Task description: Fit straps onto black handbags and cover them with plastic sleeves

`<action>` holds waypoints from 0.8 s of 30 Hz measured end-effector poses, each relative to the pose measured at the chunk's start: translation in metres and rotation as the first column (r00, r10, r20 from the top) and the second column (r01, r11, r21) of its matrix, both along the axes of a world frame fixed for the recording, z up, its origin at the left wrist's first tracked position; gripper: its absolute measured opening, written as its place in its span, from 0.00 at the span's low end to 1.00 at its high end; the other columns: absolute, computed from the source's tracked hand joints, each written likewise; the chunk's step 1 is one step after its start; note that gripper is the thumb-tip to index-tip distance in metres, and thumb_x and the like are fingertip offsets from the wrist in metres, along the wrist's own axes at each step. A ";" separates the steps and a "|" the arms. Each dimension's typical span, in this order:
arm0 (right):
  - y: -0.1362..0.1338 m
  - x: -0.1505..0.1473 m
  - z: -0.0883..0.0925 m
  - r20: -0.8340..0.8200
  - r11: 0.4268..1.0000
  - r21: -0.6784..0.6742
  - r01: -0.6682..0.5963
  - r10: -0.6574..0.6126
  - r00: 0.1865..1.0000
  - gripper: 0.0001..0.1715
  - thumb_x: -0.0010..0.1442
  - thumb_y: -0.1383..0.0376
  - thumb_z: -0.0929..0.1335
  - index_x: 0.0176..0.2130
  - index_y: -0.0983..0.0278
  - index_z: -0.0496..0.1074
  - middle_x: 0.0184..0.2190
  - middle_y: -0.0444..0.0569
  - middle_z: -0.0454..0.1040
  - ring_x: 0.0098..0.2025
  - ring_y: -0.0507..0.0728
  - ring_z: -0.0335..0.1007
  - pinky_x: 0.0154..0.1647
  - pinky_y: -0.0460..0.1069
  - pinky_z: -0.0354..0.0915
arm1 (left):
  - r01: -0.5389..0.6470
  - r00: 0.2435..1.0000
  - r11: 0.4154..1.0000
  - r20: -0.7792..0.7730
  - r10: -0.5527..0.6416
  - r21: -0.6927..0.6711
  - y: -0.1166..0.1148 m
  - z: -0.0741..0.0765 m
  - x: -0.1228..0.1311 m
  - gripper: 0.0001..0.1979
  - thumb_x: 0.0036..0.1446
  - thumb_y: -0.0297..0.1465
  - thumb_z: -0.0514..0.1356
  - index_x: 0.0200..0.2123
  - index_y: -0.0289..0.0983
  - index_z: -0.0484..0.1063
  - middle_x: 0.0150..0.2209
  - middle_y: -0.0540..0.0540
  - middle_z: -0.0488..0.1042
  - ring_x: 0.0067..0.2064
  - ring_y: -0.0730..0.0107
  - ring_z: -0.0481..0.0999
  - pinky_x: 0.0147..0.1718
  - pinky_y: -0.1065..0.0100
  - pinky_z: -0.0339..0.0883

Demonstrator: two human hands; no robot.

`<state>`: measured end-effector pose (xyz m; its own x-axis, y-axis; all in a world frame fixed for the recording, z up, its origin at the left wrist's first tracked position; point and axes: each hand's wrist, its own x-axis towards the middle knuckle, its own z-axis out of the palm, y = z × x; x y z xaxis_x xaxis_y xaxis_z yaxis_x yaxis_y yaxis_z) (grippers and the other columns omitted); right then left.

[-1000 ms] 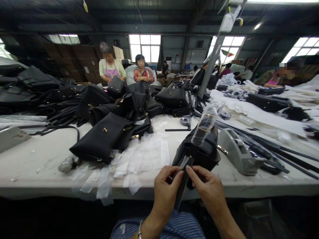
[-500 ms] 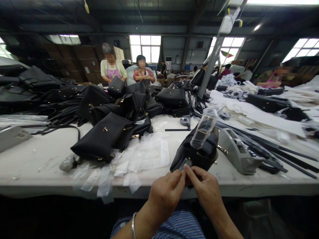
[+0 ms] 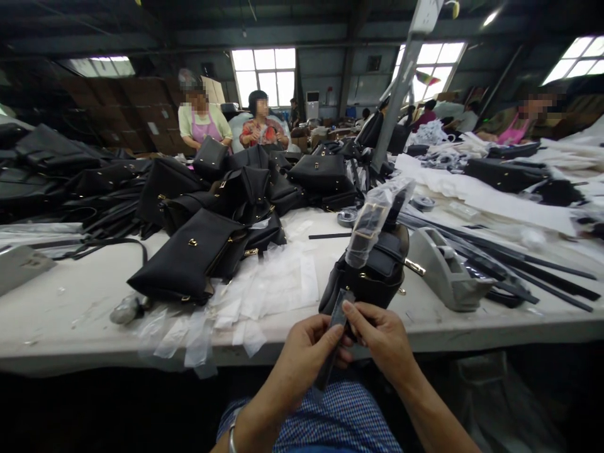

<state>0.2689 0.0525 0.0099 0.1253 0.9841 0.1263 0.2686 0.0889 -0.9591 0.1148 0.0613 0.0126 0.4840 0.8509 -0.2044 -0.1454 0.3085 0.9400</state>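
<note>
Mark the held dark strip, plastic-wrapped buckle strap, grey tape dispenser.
Dark strip (image 3: pixel 336 316), head view: upper part.
Plastic-wrapped buckle strap (image 3: pixel 366 233), head view: middle of the wrapped section.
Grey tape dispenser (image 3: pixel 436 272), head view: side of the body.

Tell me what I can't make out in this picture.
All head view:
Part of the dark strip: behind the left grip.
Black bag just beyond, lower front: behind strip and right grip.
Left forearm: cut off by the bottom edge.
Distant person in dark red: details too small.

On the table (image 3: pixel 89 314), one bag (image 3: pixel 380 286) is lying between film pieces (image 3: pixel 271 286) at left and tape dispenser (image 3: pixel 436 267) at right.
</note>
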 end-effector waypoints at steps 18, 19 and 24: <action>0.039 0.274 0.006 0.191 0.755 -0.111 0.647 -0.622 0.759 0.19 0.54 0.52 0.72 0.25 0.64 0.80 0.39 0.60 0.82 0.53 0.71 0.72 0.56 0.64 0.64 | -0.170 0.945 0.954 -0.235 0.229 0.247 -0.009 -0.016 0.012 0.22 0.56 0.50 0.62 0.35 0.36 0.78 0.17 0.56 0.56 0.19 0.76 0.52 0.19 0.73 0.44; 0.041 0.276 0.005 0.143 0.772 -0.145 0.619 -0.602 0.785 0.20 0.54 0.50 0.72 0.27 0.65 0.80 0.38 0.60 0.82 0.50 0.70 0.75 0.53 0.63 0.67 | -0.171 0.947 0.955 -0.229 0.227 0.240 -0.009 -0.017 0.012 0.22 0.56 0.51 0.62 0.35 0.36 0.78 0.17 0.56 0.55 0.19 0.76 0.52 0.19 0.73 0.44; 0.034 0.276 0.015 -0.067 0.799 -0.142 0.584 -0.597 0.800 0.20 0.54 0.50 0.72 0.31 0.65 0.81 0.43 0.60 0.82 0.53 0.68 0.74 0.50 0.59 0.70 | -0.168 0.956 0.961 -0.201 0.213 0.218 -0.009 -0.019 0.010 0.22 0.56 0.51 0.62 0.35 0.36 0.76 0.18 0.56 0.56 0.20 0.76 0.52 0.19 0.74 0.44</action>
